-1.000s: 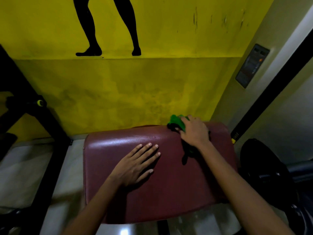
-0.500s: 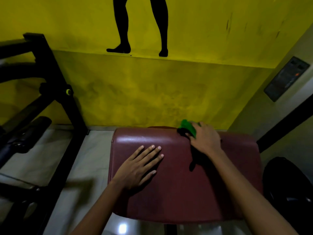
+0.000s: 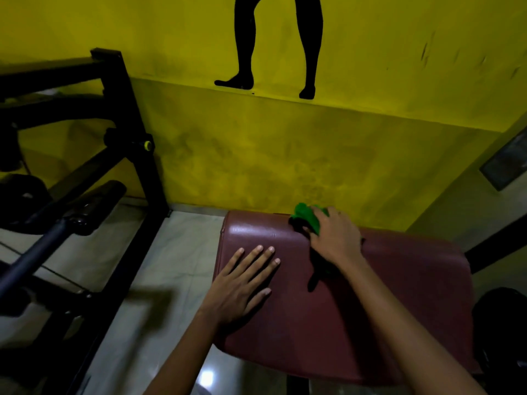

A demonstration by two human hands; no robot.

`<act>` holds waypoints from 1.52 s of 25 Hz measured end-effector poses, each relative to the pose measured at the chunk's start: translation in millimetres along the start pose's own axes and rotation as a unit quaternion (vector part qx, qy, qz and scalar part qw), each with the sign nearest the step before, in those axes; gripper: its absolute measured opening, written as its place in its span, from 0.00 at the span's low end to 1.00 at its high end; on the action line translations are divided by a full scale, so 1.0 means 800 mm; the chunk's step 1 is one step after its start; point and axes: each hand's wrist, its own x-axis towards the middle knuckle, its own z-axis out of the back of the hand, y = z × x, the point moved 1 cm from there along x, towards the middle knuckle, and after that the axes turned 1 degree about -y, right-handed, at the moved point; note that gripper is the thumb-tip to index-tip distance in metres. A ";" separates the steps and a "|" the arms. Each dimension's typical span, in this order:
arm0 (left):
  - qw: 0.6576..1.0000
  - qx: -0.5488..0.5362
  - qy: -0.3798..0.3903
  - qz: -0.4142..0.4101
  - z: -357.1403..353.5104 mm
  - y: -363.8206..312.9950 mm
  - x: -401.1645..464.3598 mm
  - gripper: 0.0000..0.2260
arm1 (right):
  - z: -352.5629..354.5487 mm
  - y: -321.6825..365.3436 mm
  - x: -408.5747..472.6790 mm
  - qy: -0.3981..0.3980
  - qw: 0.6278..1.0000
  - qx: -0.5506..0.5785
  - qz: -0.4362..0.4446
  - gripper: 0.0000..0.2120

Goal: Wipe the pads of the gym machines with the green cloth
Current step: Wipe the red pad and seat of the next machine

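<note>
Mid-wipe on the maroon pad [image 3: 385, 295], green cloth [image 3: 306, 216] bunched under the right hand [image 3: 338, 238] at the far edge, fingers curled round it, left hand [image 3: 245, 283] flat with fingers spread, near half probably not wiped yet, plus other machines.

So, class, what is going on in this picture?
A person is cleaning a gym machine's dark red pad. The right hand grips a green cloth at the pad's far edge, by the yellow wall. The left hand rests flat on the pad, fingers spread.
</note>
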 end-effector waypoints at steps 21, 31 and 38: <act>0.945 -0.280 0.168 -0.029 0.012 0.173 0.121 0.30 | -0.021 0.066 -0.055 -0.116 0.993 -0.026 -0.025 0.43; 0.797 -0.468 0.355 -0.137 -0.022 0.180 0.193 0.19 | -0.037 0.189 -0.083 -0.108 0.991 0.006 -0.084 0.45; 0.771 -0.510 0.342 -0.169 -0.025 0.162 0.205 0.19 | -0.045 0.252 -0.086 -0.140 0.977 0.032 -0.160 0.34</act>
